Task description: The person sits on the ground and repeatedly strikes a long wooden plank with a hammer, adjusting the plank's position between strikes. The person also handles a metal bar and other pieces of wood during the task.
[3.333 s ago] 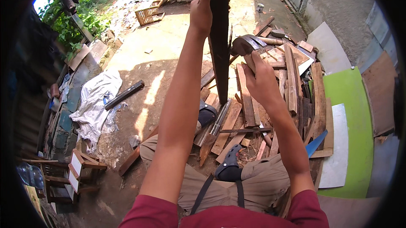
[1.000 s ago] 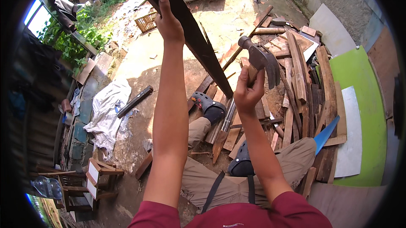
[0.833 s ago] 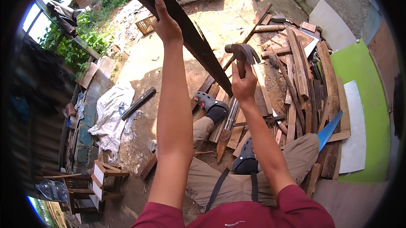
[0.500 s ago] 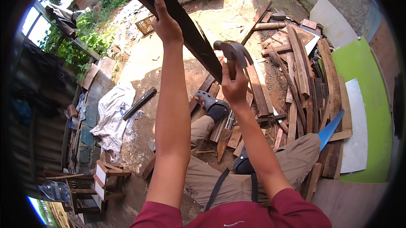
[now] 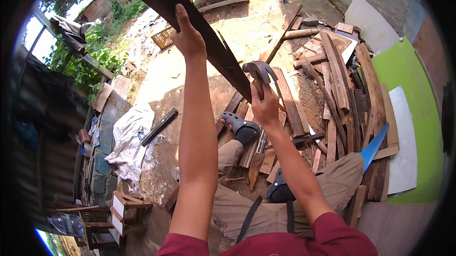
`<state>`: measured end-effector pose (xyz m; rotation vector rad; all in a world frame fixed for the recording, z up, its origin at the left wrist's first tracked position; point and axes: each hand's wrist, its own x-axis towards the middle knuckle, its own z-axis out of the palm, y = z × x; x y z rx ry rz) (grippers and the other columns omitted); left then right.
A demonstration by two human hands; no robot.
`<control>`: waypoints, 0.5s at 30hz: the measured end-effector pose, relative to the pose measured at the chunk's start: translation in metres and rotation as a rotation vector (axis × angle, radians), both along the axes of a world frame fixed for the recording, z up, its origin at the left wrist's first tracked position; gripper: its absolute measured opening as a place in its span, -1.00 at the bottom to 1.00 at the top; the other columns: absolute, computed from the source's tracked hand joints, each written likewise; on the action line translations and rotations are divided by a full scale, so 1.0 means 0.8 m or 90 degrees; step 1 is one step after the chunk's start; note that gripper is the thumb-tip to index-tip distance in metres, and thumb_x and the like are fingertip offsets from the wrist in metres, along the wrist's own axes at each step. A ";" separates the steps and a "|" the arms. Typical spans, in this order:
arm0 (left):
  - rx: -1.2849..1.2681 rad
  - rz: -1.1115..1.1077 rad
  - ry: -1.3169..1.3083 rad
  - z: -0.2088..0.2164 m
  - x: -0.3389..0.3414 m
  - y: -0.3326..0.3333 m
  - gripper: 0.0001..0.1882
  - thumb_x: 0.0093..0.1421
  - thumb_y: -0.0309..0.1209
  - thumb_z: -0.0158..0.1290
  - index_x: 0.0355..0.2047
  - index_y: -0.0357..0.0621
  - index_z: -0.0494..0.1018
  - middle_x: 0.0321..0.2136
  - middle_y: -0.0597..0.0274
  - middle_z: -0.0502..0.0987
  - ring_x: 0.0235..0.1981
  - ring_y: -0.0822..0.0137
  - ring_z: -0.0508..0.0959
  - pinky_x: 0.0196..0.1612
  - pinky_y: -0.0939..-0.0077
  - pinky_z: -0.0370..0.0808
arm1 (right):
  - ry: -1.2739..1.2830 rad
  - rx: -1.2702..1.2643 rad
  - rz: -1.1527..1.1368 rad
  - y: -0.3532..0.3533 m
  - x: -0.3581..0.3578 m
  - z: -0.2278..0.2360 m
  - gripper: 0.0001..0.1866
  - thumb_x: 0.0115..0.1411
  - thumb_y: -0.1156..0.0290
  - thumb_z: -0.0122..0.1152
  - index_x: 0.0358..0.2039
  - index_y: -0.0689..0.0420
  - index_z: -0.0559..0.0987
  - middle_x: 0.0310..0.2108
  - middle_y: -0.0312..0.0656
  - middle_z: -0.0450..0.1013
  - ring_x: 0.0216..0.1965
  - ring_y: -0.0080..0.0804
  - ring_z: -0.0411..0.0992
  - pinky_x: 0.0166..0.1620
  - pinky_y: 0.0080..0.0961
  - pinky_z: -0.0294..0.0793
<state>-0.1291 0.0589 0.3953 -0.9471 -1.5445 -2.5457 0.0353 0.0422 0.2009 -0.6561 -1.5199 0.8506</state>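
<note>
On the right side of the yard, a loose heap of brown timber pieces lay beside a bright green flat panel. A long, dark, flat wooden board slanted from far left down toward the centre; the left hand was closed on it, thumb along its face, other fingers hidden. A crumpled white cloth lay on the left. A blue toothed saw blade was at near right. A dark-headed claw hammer was beside the board's near end, the right hand wrapped round its handle just below the head. Hand-to-board contact there could not be determined.
</note>
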 end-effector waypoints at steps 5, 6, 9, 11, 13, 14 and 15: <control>-0.038 -0.047 0.062 -0.008 -0.045 -0.010 -0.29 0.28 0.27 -0.08 -0.26 -0.28 0.48 -0.51 0.11 0.54 -0.46 0.28 0.57 -0.32 0.39 0.52 | 0.160 -0.157 0.086 -0.028 0.025 0.032 -0.51 0.38 0.38 0.03 0.26 0.29 0.27 -0.27 -0.01 0.55 -0.38 -0.20 0.55 -0.28 -0.30 0.52; -0.033 -0.052 0.045 -0.007 -0.046 -0.006 -0.29 0.28 0.28 -0.08 -0.25 -0.28 0.48 -0.51 0.12 0.54 -0.46 0.28 0.57 -0.32 0.40 0.52 | 0.251 -0.193 0.151 -0.028 0.028 0.037 -0.46 0.41 0.33 0.01 0.30 0.31 0.20 -0.30 -0.08 0.52 -0.46 -0.27 0.51 -0.33 -0.35 0.51; -0.015 -0.062 0.022 -0.006 -0.045 0.008 -0.32 0.25 0.28 -0.04 -0.35 -0.21 0.41 -0.56 0.22 0.42 -0.51 0.35 0.46 -0.38 0.43 0.41 | 0.282 -0.120 0.125 -0.014 -0.002 -0.013 -0.45 0.43 0.29 -0.01 0.32 0.23 0.14 -0.43 -0.18 0.39 -0.57 -0.43 0.37 -0.48 -0.47 0.39; 0.011 -0.056 0.036 0.003 -0.031 0.018 -0.33 0.21 0.31 0.01 -0.56 -0.10 0.28 -0.64 0.39 0.21 -0.61 0.46 0.24 -0.51 0.48 0.19 | 0.104 -0.028 0.059 0.003 -0.023 -0.029 -0.48 0.43 0.29 0.00 0.33 0.14 0.17 -0.51 -0.22 0.37 -0.58 -0.53 0.30 -0.50 -0.53 0.35; 0.026 -0.028 0.034 -0.004 -0.037 0.005 -0.30 0.18 0.32 0.06 -0.71 0.00 0.17 -0.70 0.52 0.04 -0.68 0.55 0.06 -0.60 0.53 0.03 | 0.025 -0.081 0.122 -0.006 -0.014 0.010 -0.50 0.41 0.28 0.05 0.26 0.24 0.26 -0.52 -0.19 0.39 -0.55 -0.49 0.31 -0.45 -0.45 0.37; 0.031 -0.027 0.019 -0.006 -0.043 0.005 -0.30 0.17 0.32 0.06 -0.71 0.01 0.16 -0.70 0.52 0.04 -0.68 0.55 0.06 -0.60 0.53 0.02 | 0.027 -0.118 0.125 -0.012 -0.011 0.019 -0.51 0.40 0.28 0.06 0.24 0.27 0.29 -0.52 -0.19 0.39 -0.55 -0.50 0.31 -0.45 -0.45 0.37; 0.041 -0.030 0.008 -0.005 -0.050 0.005 -0.31 0.17 0.31 0.07 -0.70 0.01 0.18 -0.70 0.52 0.04 -0.68 0.56 0.06 -0.60 0.53 0.02 | 0.086 -0.073 0.099 -0.018 -0.010 0.023 -0.49 0.42 0.29 0.02 0.28 0.26 0.24 -0.53 -0.23 0.36 -0.61 -0.54 0.24 -0.50 -0.54 0.31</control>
